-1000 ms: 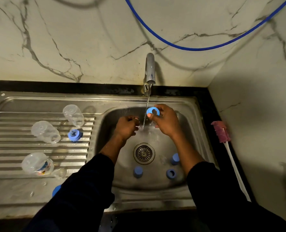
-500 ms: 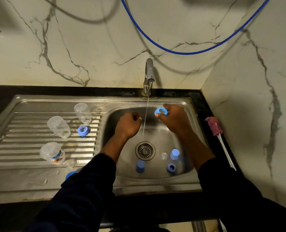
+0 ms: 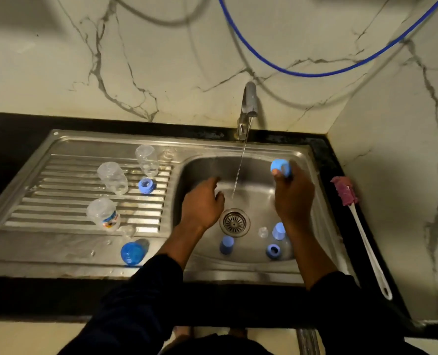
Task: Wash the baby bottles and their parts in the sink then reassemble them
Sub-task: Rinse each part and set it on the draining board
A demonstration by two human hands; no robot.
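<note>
Head view: blue collar ring (image 3: 280, 168) pinched at fingertips of right hand (image 3: 293, 198), above sink (image 3: 207, 151) basin, right of water stream (image 3: 239, 170). Left hand (image 3: 202, 203) loosely curled beside stream; blurred, cannot tell whether it holds anything.

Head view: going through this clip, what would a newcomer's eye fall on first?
First the tap, running a thin stream into the sink basin, with the right hand gripping a blue ring just right of the water and the left hand low in the basin. Next come three clear bottles resting on the ribbed drainboard at left, and a pink-headed brush lying beside the sink at right.
</note>
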